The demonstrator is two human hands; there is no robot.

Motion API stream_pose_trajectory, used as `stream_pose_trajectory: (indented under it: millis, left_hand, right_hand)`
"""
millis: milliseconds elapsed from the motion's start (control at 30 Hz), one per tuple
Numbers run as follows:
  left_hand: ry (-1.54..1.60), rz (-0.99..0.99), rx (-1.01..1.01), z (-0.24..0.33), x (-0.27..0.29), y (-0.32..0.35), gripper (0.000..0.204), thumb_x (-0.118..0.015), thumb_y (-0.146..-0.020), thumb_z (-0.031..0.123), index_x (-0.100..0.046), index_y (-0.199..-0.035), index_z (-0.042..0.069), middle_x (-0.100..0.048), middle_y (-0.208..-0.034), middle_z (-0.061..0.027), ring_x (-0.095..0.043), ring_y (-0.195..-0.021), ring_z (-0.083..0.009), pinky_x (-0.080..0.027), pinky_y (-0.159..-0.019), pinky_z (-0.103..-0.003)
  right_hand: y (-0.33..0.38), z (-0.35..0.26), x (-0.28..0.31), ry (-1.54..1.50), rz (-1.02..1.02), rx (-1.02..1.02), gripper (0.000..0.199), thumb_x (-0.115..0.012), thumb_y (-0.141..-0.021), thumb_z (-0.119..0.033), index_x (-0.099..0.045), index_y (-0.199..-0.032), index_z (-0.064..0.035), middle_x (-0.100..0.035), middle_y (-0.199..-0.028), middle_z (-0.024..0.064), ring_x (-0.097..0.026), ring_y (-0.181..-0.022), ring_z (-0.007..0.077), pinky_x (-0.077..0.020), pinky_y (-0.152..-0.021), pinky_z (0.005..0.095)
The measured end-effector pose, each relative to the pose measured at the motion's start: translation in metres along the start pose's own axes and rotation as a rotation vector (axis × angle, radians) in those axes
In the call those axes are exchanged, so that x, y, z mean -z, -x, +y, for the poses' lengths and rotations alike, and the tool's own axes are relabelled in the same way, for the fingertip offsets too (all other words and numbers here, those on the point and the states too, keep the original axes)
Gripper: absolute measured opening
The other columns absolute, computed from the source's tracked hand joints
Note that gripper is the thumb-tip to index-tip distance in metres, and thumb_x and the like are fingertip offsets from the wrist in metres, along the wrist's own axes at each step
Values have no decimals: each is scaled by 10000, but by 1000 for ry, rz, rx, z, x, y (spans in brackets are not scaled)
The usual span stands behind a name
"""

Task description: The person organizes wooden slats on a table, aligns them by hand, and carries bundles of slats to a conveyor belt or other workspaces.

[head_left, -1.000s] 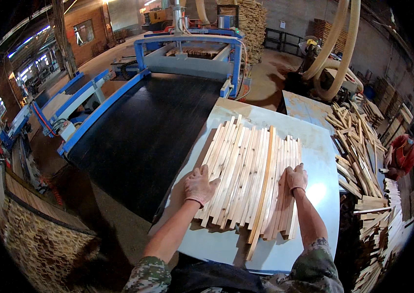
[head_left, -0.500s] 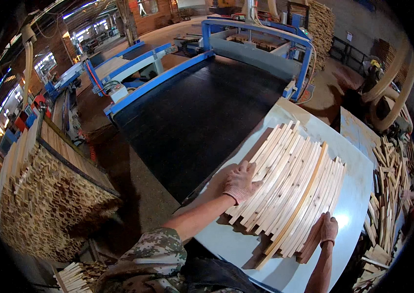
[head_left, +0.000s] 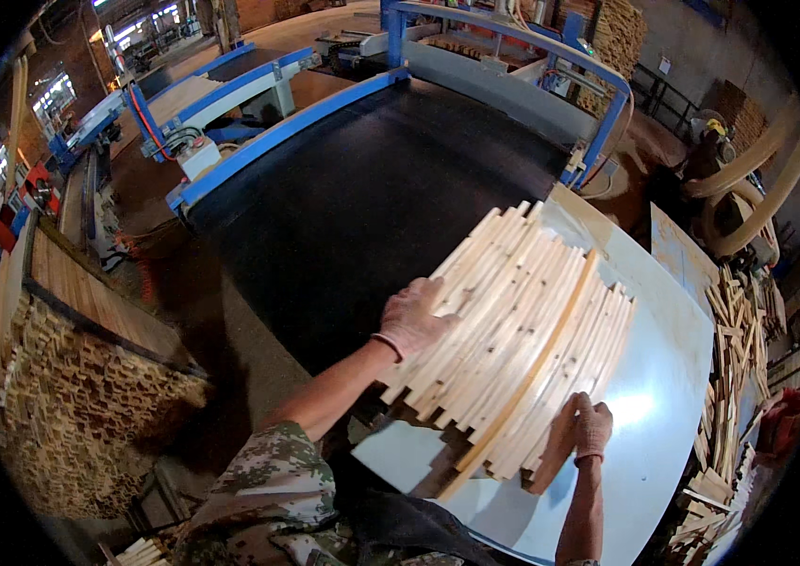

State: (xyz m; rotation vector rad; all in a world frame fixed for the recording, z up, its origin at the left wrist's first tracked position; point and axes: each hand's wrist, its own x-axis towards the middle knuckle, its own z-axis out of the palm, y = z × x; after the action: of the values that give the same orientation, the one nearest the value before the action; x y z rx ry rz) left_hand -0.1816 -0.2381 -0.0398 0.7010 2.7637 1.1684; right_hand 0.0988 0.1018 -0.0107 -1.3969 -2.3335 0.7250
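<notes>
A row of pale wooden strips, side by side with uneven ends, spans the space between my hands; one strip is more yellow. My left hand, in a knitted glove, presses the row's left side, fingers over its edge. At the right side my gloved right hand grips the edge, by a reddish-brown wooden face. Together they clamp the row, its left part over the black conveyor belt and the rest above the pale smooth tabletop. Whether the row touches either surface I cannot tell.
A blue machine frame spans the belt's far end. Stacked strips stand at the left in a dark-edged holder. Loose wood pieces are heaped at the right, below thick beige hoses.
Both hands have moved left with the row of wooden strips, from the pale tabletop toward the black belt. The view has shifted a little as well.
</notes>
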Motion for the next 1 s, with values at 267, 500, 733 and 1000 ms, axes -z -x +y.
stream_pose_trajectory:
  millis: [267,500,733,1000]
  left_hand:
    - [-375,-76,145,19,14,9,798,-765,-892,530,-558,-1489,43,-515,-1493,-202,-574,-1322,-359,-480,-1127,-444]
    - [-594,-101,247,-20,-60,12,891,-482,-1028,657,-310,-1660,52,-222,-1734,-235,-162,-1612,-445,-93,-1310,-578]
    - [-655,-85,274,27,-103,37,863,-420,-1065,637,-241,-1697,78,-174,-1773,-174,-132,-1636,-371,-69,-1323,-562]
    - [-542,-63,337,4,-86,10,740,-507,-1102,476,-285,-1692,86,-230,-1776,-104,-151,-1644,-290,-56,-1347,-448]
  right_hand:
    - [5,-17,-14,-44,-271,-63,498,-766,-857,-477,-707,-804,16,-682,-678,110,-679,-690,225,-554,-710,400]
    - [-13,-4,-42,-73,-511,125,587,-710,-893,-530,-713,-715,30,-671,-617,121,-692,-651,248,-550,-711,422]
    - [-25,-6,-60,42,-492,150,625,-740,-831,-571,-772,-775,51,-751,-766,243,-790,-800,368,-601,-810,456]
    - [-23,-11,-63,-197,-647,179,381,-749,-932,-342,-794,-900,36,-771,-829,163,-738,-754,230,-592,-689,401]
